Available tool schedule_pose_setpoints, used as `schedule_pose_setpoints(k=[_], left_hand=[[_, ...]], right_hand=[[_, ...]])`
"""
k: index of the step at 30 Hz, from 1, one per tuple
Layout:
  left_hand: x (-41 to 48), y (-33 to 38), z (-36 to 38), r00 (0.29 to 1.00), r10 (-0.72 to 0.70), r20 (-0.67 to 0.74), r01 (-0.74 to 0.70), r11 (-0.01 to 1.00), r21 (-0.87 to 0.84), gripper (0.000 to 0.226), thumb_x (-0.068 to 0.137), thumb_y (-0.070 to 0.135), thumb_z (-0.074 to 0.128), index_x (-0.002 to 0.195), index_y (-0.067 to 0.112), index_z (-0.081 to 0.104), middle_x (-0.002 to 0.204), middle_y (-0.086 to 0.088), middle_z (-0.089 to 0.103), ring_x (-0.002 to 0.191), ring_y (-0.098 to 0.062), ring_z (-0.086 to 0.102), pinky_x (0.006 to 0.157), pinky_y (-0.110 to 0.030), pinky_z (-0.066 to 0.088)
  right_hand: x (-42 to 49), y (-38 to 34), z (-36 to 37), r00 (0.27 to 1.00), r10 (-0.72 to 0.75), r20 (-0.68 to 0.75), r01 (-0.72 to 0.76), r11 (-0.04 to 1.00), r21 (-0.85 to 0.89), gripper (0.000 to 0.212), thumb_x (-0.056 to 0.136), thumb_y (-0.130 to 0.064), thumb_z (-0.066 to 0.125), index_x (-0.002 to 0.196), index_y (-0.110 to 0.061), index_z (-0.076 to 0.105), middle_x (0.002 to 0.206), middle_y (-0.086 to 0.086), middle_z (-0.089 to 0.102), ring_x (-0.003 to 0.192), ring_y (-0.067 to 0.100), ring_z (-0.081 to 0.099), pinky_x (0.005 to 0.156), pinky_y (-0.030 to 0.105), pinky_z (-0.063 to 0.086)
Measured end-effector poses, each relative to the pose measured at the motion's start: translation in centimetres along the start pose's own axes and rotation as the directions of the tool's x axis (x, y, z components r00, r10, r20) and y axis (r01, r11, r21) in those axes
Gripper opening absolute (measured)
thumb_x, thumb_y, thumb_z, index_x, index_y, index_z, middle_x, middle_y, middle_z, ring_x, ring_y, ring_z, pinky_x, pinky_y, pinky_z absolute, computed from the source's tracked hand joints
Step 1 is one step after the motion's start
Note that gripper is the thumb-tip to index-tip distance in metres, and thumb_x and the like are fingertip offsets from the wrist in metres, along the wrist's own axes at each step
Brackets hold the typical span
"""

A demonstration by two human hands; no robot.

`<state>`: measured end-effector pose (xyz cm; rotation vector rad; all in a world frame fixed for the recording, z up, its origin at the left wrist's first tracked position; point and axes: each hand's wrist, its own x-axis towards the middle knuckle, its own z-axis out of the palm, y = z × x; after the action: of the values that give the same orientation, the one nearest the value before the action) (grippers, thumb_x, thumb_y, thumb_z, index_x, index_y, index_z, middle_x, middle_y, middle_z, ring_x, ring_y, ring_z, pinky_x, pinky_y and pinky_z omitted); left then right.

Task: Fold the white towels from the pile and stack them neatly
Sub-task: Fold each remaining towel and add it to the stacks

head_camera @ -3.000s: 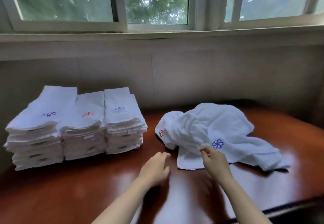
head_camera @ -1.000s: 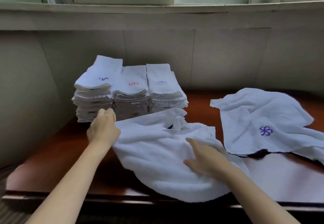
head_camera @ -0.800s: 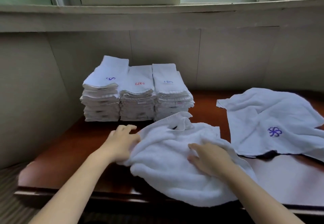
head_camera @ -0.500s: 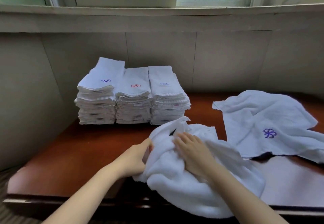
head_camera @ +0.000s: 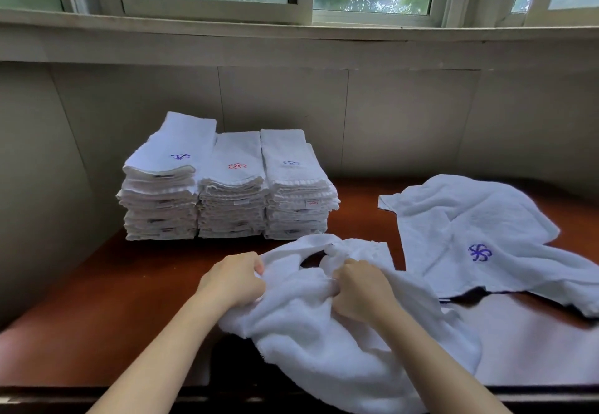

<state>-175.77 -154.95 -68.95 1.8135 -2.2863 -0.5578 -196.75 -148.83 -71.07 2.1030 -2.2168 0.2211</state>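
- The desk [head_camera: 136,287] carries three folded stacks [head_camera: 227,186] at the back left and a loose towel [head_camera: 479,235] on the right.
- The crumpled towel [head_camera: 324,326] lies bunched at the near edge, running toward the person.
- Left hand [head_camera: 235,279] and right hand [head_camera: 361,290] each clutch its far edge, equally near.

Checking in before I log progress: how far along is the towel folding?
Done: three stacks of folded towels stand against the wall. In hand: the left hand and right hand both grip a crumpled towel at the table's front edge. Left: that one, plus the unfolded towels on the right.
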Motion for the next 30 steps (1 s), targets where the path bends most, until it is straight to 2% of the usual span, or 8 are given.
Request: schedule_pose_setpoints(k=[7,12,14,18,21,24,26,30], left_hand=[[0.7,-0.2,1.0,0.999,0.023,-0.026,-0.024,0.998,-0.057,0.024,0.084,0.048,0.055,0.076,0.025,0.055,0.083,0.011,0.059,0.076,-0.011,0.055,0.068,-0.030,0.045],[0.7,-0.5,0.8,0.998,0.054,-0.019,-0.057,0.956,-0.288,0.011,0.084,0.011,0.056,0.079,0.019,0.051,0.081,0.005,0.055,0.064,-0.011,0.045,0.054,-0.023,0.034],[0.2,-0.4,0.2,0.992,0.085,0.097,-0.019,0.841,-0.541,0.013,0.087,0.005,0.056,0.092,0.017,0.060,0.088,-0.003,0.063,0.063,-0.012,0.053,0.052,-0.020,0.041],[-1.4,-0.5,-1.5,0.860,0.395,0.322,0.186,0.345,-0.920,0.038,0.082,-0.005,0.061,0.114,0.015,0.066,0.100,-0.017,0.070,0.075,-0.023,0.069,0.061,-0.029,0.056],[-2.4,-0.7,-2.7,0.832,0.497,0.247,0.182,0.176,-0.967,0.041,0.076,-0.007,0.062,0.109,0.014,0.073,0.104,-0.015,0.071,0.083,-0.024,0.072,0.066,-0.032,0.058],[-3.4,-0.4,-4.3,0.921,0.386,0.042,0.025,0.050,-0.998,0.022,0.079,0.012,0.061,0.092,0.015,0.079,0.089,-0.010,0.074,0.077,-0.016,0.072,0.065,-0.026,0.057],[-3.6,-0.7,-5.6,0.965,0.200,-0.171,-0.191,0.085,-0.978,0.026,0.086,0.016,0.053,0.090,0.014,0.078,0.086,-0.006,0.074,0.079,-0.013,0.070,0.071,-0.022,0.057],[-4.0,-1.2,-8.5,0.870,-0.092,-0.485,-0.404,0.432,-0.807,0.017,0.094,0.020,0.057,0.103,0.020,0.072,0.085,0.003,0.071,0.082,-0.017,0.059,0.076,-0.030,0.048]], right_hand=[[-0.7,1.0,-0.1,0.999,0.049,0.014,-0.050,0.997,0.058,0.008,0.077,-0.017,0.047,0.083,-0.014,0.052,0.103,0.004,0.051,0.078,0.023,0.045,0.062,0.029,0.037],[-1.2,1.9,0.1,0.998,0.036,0.053,-0.039,0.997,0.068,0.023,0.074,-0.020,0.047,0.096,-0.020,0.052,0.111,0.002,0.051,0.096,0.028,0.055,0.067,0.029,0.035],[-1.2,2.1,0.0,0.998,0.034,0.054,-0.039,0.995,0.091,0.019,0.074,-0.020,0.048,0.093,-0.024,0.049,0.110,0.001,0.050,0.096,0.027,0.055,0.067,0.028,0.033],[-1.3,2.9,0.1,0.994,0.041,0.098,-0.059,0.981,0.186,0.016,0.075,-0.018,0.047,0.086,-0.026,0.038,0.100,-0.004,0.038,0.086,0.023,0.050,0.067,0.028,0.035],[-1.2,3.2,0.2,0.992,0.026,0.126,-0.056,0.970,0.237,0.025,0.076,-0.014,0.047,0.098,-0.026,0.043,0.102,-0.005,0.037,0.095,0.025,0.055,0.071,0.030,0.040],[-1.0,3.9,0.3,0.993,0.050,0.104,-0.076,0.963,0.258,0.024,0.079,-0.012,0.048,0.101,-0.021,0.041,0.106,-0.001,0.048,0.101,0.026,0.054,0.075,0.032,0.041],[-0.6,5.0,-0.3,0.992,0.119,0.033,-0.123,0.941,0.316,0.020,0.080,-0.011,0.048,0.092,-0.020,0.035,0.098,-0.001,0.053,0.092,0.025,0.052,0.067,0.032,0.039],[2.2,7.5,-3.8,0.976,0.210,-0.055,-0.181,0.928,0.325,0.011,0.082,-0.010,0.049,0.088,-0.019,0.045,0.087,0.003,0.056,0.083,0.026,0.053,0.060,0.031,0.035]])
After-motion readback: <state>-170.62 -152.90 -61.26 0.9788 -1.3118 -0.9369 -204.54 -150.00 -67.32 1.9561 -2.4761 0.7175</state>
